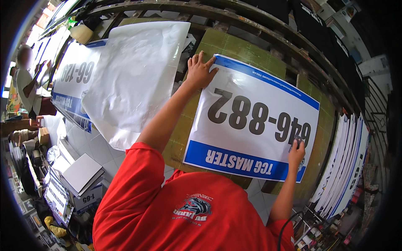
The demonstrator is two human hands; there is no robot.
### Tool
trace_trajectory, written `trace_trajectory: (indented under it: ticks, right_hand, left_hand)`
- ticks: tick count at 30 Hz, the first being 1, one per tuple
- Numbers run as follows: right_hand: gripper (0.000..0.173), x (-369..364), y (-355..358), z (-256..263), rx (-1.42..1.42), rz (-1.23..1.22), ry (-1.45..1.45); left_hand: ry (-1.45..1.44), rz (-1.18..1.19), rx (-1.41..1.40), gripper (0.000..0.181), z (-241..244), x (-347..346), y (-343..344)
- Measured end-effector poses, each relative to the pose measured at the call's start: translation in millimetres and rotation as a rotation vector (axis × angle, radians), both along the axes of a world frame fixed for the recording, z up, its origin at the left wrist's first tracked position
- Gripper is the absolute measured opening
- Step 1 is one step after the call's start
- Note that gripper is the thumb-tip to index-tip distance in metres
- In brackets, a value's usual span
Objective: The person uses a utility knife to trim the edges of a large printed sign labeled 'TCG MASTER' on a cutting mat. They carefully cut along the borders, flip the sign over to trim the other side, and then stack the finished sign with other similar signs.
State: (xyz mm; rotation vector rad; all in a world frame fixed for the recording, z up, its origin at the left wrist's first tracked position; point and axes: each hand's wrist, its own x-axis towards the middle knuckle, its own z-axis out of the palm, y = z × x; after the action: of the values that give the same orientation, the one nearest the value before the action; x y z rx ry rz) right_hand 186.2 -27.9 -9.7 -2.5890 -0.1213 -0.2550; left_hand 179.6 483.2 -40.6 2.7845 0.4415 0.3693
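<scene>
A printed sign sheet [241, 138] with blue bands and large dark characters lies on a green cutting mat [245, 44]. My left hand [201, 70] rests with spread fingers at the sheet's upper left corner, partly on the mat. Near the sheet's right side, my right hand [296, 153] grips a small dark tool [294, 142], perhaps a cutter, over the printed characters; its tip cannot be made out. Left of my left arm lies a wrinkled, glossy white sheet [135, 75], which partly covers another printed sign [75, 69].
Several printed boards [340, 166] stand in a row at the right. A spray bottle [81, 33] is at the upper left, and a person [28, 81] stands at the far left. White boards [83, 174] are stacked at the lower left. Dark slats [267, 28] run behind the mat.
</scene>
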Motion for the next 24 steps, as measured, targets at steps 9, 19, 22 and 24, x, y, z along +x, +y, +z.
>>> trace_trajectory:
  ticks: [9,19,22,24]
  right_hand:
    - [0.034,-39.1,-164.6,-40.1,0.346,-0.340,0.119]
    - [0.047,-77.1,-213.5,-46.5,0.071,-0.432,0.107]
    - [0.044,-79.5,-207.6,-45.4,0.030,-0.425,0.115]
    - [0.039,-78.5,-212.0,-48.8,-0.037,-0.424,0.098]
  left_hand:
    - [0.027,-0.054,-0.033,0.047,-12.7,19.9,19.0]
    - [-0.029,-0.044,-0.176,0.048,6.5,-99.2,-11.6]
    - [-0.012,-0.019,-0.212,0.049,20.9,-149.2,-26.3]
    - [0.013,-0.028,-0.227,0.050,28.3,-174.1,-38.9]
